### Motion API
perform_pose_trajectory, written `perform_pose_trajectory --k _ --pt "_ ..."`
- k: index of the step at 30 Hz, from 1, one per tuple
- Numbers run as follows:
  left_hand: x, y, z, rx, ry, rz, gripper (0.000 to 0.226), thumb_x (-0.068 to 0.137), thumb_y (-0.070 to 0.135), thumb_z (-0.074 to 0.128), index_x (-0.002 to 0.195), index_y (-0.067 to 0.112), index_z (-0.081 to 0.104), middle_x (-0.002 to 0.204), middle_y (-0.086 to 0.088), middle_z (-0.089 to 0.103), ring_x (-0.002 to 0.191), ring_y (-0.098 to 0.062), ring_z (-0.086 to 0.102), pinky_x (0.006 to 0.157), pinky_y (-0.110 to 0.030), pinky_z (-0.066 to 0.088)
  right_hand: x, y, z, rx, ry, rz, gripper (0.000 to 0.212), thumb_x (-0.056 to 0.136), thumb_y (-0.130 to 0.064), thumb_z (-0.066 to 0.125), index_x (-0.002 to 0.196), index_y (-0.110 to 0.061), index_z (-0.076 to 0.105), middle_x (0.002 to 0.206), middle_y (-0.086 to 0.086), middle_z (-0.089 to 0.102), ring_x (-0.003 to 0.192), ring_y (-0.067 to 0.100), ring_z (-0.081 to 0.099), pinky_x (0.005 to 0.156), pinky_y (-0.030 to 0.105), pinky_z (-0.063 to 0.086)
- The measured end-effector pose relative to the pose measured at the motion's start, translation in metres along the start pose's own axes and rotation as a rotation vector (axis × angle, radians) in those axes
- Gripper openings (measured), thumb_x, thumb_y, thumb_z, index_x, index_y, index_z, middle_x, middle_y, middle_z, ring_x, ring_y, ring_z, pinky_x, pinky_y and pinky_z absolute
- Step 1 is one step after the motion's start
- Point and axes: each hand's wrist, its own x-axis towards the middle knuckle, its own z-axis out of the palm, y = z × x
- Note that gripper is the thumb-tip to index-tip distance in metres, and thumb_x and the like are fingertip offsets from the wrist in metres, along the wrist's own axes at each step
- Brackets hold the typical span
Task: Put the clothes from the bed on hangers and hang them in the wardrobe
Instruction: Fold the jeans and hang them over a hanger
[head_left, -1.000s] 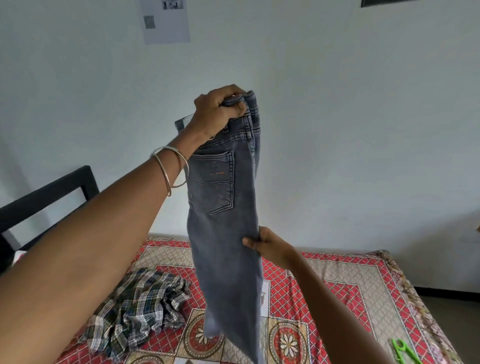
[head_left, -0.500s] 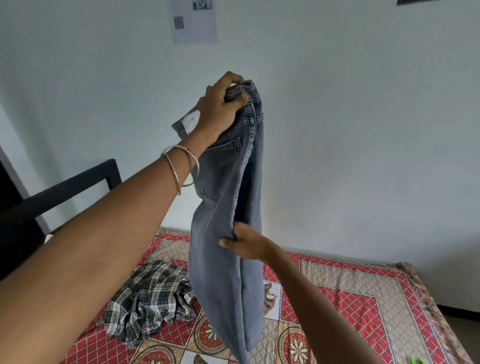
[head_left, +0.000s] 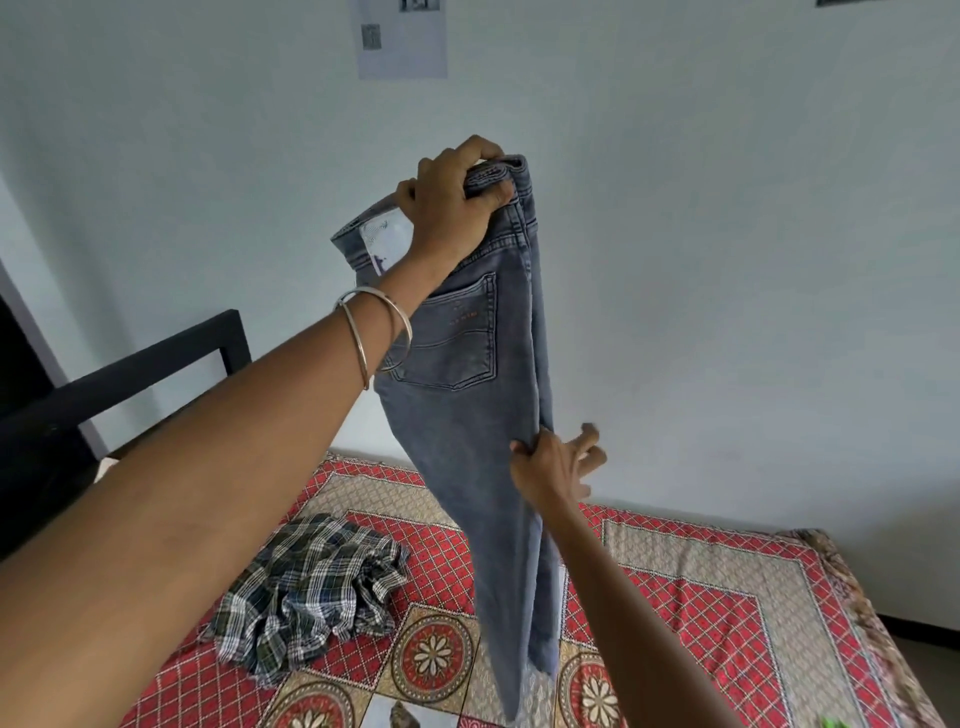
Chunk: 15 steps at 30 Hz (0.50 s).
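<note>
Overhead, left hand (head_left: 452, 202) grips the jeans (head_left: 467, 415) waistband; right hand (head_left: 553, 462) pinches their edge, fingers splayed.

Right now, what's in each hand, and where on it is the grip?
Grey jeans. The left hand grips the bunched waistband at the top; the right hand pinches the jeans' right edge around thigh level, other fingers spread.

A bed (head_left: 727, 597) with a red and beige patterned cover carries the clothes. A crumpled checked shirt (head_left: 311, 587) lies on its left part. Something small and green (head_left: 835, 722) shows at its lower right edge.
</note>
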Motion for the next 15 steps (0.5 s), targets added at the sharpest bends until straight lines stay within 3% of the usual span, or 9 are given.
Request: perform_pose_trajectory --k 3,5,7,8,11,15 --pt "-0.002 0.002 0.001 0.008 -0.018 0.011 0.024 0.082 0.040 0.063 0.106 0.035 0.063 0.103 0.012 0.066 0.107 -0.015 0.049 0.089 -0.036 0.024 0.014 0.007 -0.004 0.012 -0.030 -0.008 0.020 0.095 -0.032 0.054 0.109 -0.018 0.058 0.155 0.007 -0.010 0.141 0.039 -0.001 0.105 0.064 0.028" --pt "-0.003 0.002 0.001 0.005 -0.019 0.002 0.024 0.083 0.040 0.063 0.106 0.035 0.063 0.102 0.012 0.066 0.107 -0.015 0.049 0.089 -0.036 0.023 0.023 0.011 -0.007 0.060 -0.008 -0.028 0.030 0.095 -0.026 0.053 0.122 -0.013 0.055 0.152 0.011 0.020 0.136 0.039 0.021 0.101 0.061 0.033" --pt "-0.002 0.001 -0.002 -0.018 -0.030 -0.019 0.024 0.084 0.039 0.064 0.107 0.034 0.063 0.100 0.013 0.065 0.108 -0.014 0.049 0.091 -0.034 0.022 0.032 0.016 -0.009 0.116 0.057 -0.058 0.024 0.091 -0.021 0.057 0.112 -0.008 0.059 0.126 0.015 0.055 0.117 0.039 0.048 0.092 0.051 0.043" --pt "-0.002 0.000 -0.003 -0.028 -0.036 -0.026 0.024 0.084 0.038 0.064 0.107 0.033 0.063 0.098 0.015 0.063 0.108 -0.014 0.049 0.091 -0.034 0.021 0.035 0.020 -0.010 0.160 0.093 -0.068 0.019 0.089 -0.019 0.060 0.104 -0.008 0.062 0.112 0.016 0.063 0.107 0.040 0.055 0.087 0.047 0.045" --pt "-0.004 -0.001 -0.004 -0.065 -0.064 -0.039 0.023 0.084 0.038 0.064 0.107 0.033 0.062 0.089 0.020 0.058 0.107 -0.012 0.050 0.092 -0.033 0.021 0.038 0.031 -0.014 0.277 0.162 -0.093 0.019 0.083 -0.016 0.071 0.098 -0.007 0.064 0.095 0.013 0.068 0.092 0.037 0.060 0.078 0.039 0.046" --pt "-0.003 -0.007 -0.003 -0.222 -0.139 -0.080 0.029 0.081 0.043 0.064 0.109 0.034 0.061 0.092 0.019 0.065 0.100 -0.009 0.060 0.100 -0.042 0.038 0.034 0.049 -0.016 0.447 0.244 -0.095 0.053 0.077 -0.015 0.079 0.113 -0.008 0.042 0.092 0.006 0.057 0.080 0.025 0.054 0.073 0.032 0.041"
